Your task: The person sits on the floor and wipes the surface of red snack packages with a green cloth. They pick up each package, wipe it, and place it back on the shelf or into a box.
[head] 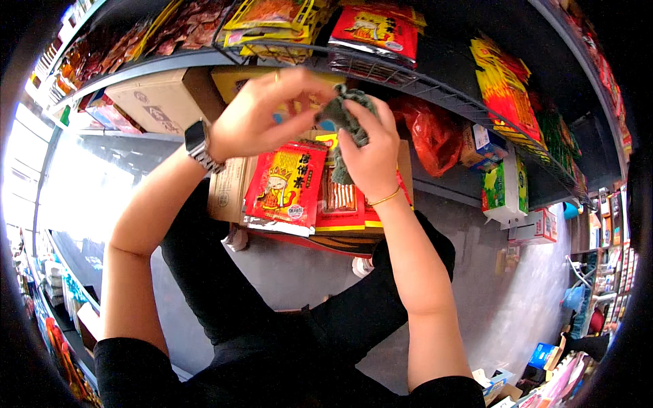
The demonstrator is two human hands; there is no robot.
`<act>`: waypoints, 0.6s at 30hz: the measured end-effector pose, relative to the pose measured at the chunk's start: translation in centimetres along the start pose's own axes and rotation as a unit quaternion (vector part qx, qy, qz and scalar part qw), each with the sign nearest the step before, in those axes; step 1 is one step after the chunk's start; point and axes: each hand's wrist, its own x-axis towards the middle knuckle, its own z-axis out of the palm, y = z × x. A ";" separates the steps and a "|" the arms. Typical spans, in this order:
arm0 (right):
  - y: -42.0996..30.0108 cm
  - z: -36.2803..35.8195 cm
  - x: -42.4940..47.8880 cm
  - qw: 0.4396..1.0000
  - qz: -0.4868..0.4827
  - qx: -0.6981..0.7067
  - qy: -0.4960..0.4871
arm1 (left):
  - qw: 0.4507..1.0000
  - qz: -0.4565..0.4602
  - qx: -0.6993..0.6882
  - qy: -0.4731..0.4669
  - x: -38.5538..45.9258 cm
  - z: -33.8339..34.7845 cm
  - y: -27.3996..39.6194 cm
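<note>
A dark grey-green cloth (352,115), crumpled with an end hanging down, is gripped between the thumb and fingers of my right hand (371,150). My left hand (270,115), wearing a watch (199,143) at the wrist, is raised beside it. Its blurred fingertips reach the cloth's left side, and whether they pinch it is unclear. Below both hands, red and yellow snack packets (288,186) lie on an open cardboard box (232,186) between my knees. One packet (341,199) has a clear window showing brown strips. My right forearm covers part of the box.
Above the hands runs a dark shelf with a wire front rail (438,86), bearing stacked red packets (375,33) and yellow packets (502,92). On the lower shelf are a large carton (158,102), a red plastic bag (433,135) and a green-and-white box (505,188).
</note>
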 end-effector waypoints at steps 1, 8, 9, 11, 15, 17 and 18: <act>0.2 0.2 -0.1 0.999 0.021 0.033 0.000 | 0.998 -0.044 0.011 -0.036 -1.8 0.2 -1.2; -0.2 2.8 -1.6 0.993 0.054 0.019 -0.106 | 0.956 -0.217 0.103 -0.168 -8.8 2.4 -8.4; -0.3 3.1 -2.0 0.991 0.045 0.000 -0.125 | 0.947 -0.226 0.110 -0.200 -9.3 2.9 -8.5; -0.3 3.9 -2.6 0.977 0.034 -0.050 -0.207 | 0.938 -0.252 0.134 -0.197 -10.1 3.6 -8.4; -0.7 5.0 -3.9 0.942 -0.044 -0.162 -0.292 | 0.946 -0.254 0.101 -0.175 -9.6 3.7 -7.3; -1.8 5.3 -3.8 0.930 -0.071 -0.184 -0.309 | 0.948 -0.249 0.109 -0.167 -10.1 3.5 -7.6; -2.3 5.1 -3.9 0.926 -0.087 -0.175 -0.324 | 0.948 -0.254 0.107 -0.161 -9.8 3.5 -7.4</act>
